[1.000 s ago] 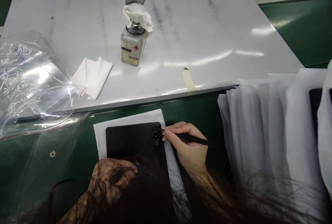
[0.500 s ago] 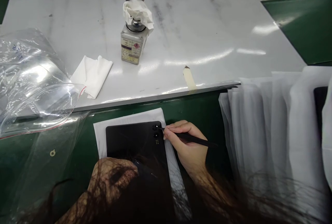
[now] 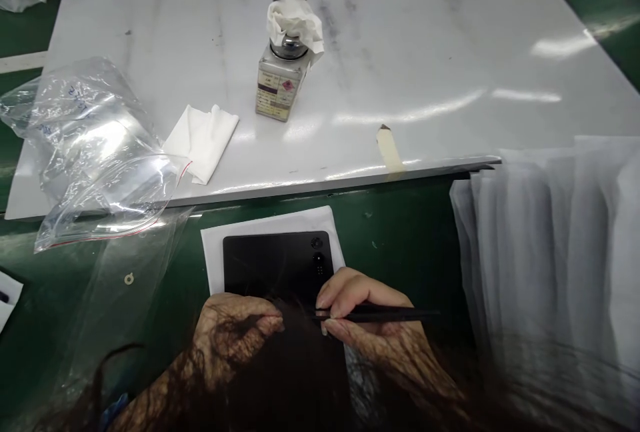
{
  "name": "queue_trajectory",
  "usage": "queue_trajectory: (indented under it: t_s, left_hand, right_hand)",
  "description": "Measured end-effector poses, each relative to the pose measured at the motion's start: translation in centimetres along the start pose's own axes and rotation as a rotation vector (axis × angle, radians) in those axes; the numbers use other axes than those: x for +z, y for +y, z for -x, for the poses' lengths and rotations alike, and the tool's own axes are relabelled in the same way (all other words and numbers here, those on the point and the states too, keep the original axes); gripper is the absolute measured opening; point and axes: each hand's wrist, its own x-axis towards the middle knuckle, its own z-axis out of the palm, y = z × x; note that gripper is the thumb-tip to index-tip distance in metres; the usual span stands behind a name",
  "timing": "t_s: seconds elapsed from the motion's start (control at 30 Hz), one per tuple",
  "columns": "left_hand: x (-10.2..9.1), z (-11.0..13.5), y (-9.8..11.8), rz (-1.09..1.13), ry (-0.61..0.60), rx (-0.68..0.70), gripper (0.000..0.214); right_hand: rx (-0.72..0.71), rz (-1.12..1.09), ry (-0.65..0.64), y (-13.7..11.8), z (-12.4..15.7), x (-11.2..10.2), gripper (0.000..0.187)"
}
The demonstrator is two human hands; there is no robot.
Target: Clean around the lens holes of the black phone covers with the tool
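A black tablet lies back side up on a white sheet, two round camera lenses at its upper right corner. My right hand pinches a pair of slim black tweezers above the tablet's right edge, below the lenses. The tips point left toward my other hand. Over the tablet's left part, my left hand is closed, thumb and finger pressed together. Whatever it may hold is too small or hidden to make out. Dark hair hangs in front and hides the lower tablet and parts of both hands.
A metal solvent can, lid up, with crumpled white tissue, stands on the grey board. Left are a folded white cloth, a clear zip bag and a small ring. White sleeves stand in a row at right.
My right hand has drawn the tweezers from the camera lenses down toward my left hand. My left hand stays pinched over the tablet. The whole view has shifted slightly.
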Motion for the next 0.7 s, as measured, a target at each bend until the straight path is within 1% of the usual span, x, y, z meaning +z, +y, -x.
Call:
queue_trajectory:
  t_s: [0.13,0.23,0.33,0.47,0.6,0.7]
  left_hand:
    - [-0.1,-0.1,-0.3,-0.045,0.011,-0.003,0.02]
    - [-0.1,-0.1,-0.3,0.009,0.004,-0.026,0.018]
    - [0.1,-0.3,-0.4,0.057,0.002,-0.041,0.016]
    - [0.2,-0.4,-0.7,0.017,0.012,-0.012,0.016]
    - [0.3,-0.2,-0.7,0.001,0.039,-0.028,0.015]
    - [0.3,-0.1,-0.5,0.0,0.046,-0.055,0.014]
  right_hand:
    - [0.043,-0.002,-0.03,-0.8,-1.1,0.1,0.019]
    - [0.07,-0.056,-0.038,-0.4,-1.1,0.2,0.023]
    - [0.107,-0.156,-0.023,0.2,-1.0,0.4,0.027]
    - [0.139,-0.218,-0.028,0.7,-0.9,0.4,0.028]
    - [0.068,-0.251,0.013,1.4,0.0,0.6,0.019]
    - [-0.001,-0.208,0.018,1.9,1.1,1.0,0.013]
